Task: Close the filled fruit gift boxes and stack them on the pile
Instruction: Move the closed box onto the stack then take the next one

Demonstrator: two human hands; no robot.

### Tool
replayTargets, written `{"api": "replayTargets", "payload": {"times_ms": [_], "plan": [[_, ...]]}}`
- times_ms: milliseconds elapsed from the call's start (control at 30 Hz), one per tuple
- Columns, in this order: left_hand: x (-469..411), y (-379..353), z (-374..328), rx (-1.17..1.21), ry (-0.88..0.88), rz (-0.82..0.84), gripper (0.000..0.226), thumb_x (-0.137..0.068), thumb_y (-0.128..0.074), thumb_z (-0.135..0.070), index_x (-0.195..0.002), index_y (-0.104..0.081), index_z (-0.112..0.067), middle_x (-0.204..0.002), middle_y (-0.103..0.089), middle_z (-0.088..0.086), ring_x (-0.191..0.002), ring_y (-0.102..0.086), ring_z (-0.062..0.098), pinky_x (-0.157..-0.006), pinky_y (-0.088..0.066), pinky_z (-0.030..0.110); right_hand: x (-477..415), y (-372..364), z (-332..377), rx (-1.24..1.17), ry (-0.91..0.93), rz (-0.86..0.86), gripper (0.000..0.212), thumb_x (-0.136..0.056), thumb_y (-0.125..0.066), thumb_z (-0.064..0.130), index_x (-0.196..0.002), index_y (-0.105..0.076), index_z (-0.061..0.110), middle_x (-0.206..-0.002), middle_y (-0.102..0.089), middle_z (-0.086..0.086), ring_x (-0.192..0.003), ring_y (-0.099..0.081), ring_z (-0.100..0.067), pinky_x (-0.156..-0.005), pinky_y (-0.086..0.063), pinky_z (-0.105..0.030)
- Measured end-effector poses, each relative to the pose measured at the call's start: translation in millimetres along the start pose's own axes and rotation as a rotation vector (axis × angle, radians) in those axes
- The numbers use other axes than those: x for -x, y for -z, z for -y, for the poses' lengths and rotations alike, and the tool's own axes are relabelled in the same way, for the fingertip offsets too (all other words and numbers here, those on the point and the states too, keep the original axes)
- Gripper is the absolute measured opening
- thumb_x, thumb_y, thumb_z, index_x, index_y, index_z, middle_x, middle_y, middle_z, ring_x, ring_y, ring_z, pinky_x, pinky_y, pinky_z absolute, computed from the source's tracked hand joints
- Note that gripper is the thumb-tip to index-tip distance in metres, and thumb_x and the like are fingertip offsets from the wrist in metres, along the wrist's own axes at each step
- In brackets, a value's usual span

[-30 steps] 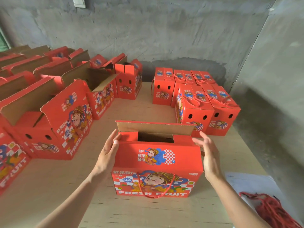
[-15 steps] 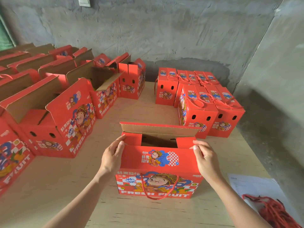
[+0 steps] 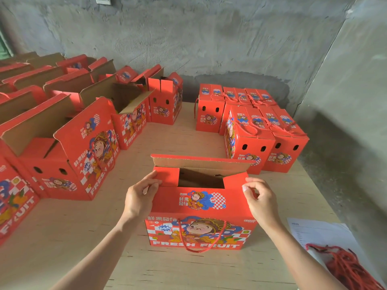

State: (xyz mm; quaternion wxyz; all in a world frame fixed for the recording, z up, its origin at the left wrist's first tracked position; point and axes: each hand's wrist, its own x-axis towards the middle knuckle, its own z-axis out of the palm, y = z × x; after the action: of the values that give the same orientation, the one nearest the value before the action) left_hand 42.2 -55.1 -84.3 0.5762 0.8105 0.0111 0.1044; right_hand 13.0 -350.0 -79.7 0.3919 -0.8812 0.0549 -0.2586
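Note:
A red fruit gift box (image 3: 201, 222) printed "FRESH FRUIT" stands in front of me on the wooden table (image 3: 62, 237), its red cord handle hanging down the front. The back flap stands up and both small side flaps are folded inward; the near flap slopes toward me. My left hand (image 3: 140, 197) holds the box's upper left corner, fingers on the left side flap. My right hand (image 3: 259, 201) pinches the upper right corner of the near flap. The inside looks dark. The pile of closed boxes (image 3: 251, 126) stands at the back right.
Several open red boxes (image 3: 69, 147) with raised flaps fill the table's left side. A white sheet of paper (image 3: 314, 233) and a bundle of red cords (image 3: 347, 266) lie at the right front. A grey concrete wall rises behind the table.
Both hands went from open beside the box to grasping its top corners. The side flaps have been folded in and the near flap has tilted toward me.

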Motion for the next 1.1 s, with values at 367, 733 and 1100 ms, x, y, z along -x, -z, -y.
{"api": "replayTargets", "payload": {"times_ms": [367,733,1100], "plan": [[-16,-1,-18,-0.559,-0.191,-0.057,0.032,-0.083,-0.065,-0.003,-0.115,-0.063,-0.006,-0.120,-0.062,0.013,-0.111,-0.051,0.034,-0.095,-0.036,0.040,1,0,2,0.083,-0.029,0.052,0.025,-0.087,-0.048,-0.014,-0.105,-0.061,-0.004,-0.119,-0.057,-0.016,-0.117,-0.053,-0.029,-0.096,-0.033,-0.018],[-6,-5,-20,-0.603,-0.405,-0.042,0.061,-0.075,-0.073,-0.014,-0.132,-0.049,-0.010,-0.134,-0.039,0.018,-0.129,-0.032,0.039,-0.108,-0.026,0.057,1,6,11,-0.100,-0.082,0.137,0.077,-0.088,-0.044,-0.014,-0.148,-0.011,0.022,-0.153,-0.027,-0.002,-0.138,-0.035,-0.021,-0.107,-0.037,-0.039],[-19,-8,-19,-0.809,-0.409,0.197,0.056,-0.082,-0.044,-0.072,-0.090,-0.045,-0.016,-0.109,-0.063,0.003,-0.128,-0.045,0.026,-0.116,-0.011,0.045,5,10,6,0.042,0.126,0.211,0.054,-0.079,-0.041,-0.025,-0.125,-0.057,-0.001,-0.142,-0.042,-0.014,-0.134,-0.038,-0.022,-0.111,-0.022,-0.019]]}}
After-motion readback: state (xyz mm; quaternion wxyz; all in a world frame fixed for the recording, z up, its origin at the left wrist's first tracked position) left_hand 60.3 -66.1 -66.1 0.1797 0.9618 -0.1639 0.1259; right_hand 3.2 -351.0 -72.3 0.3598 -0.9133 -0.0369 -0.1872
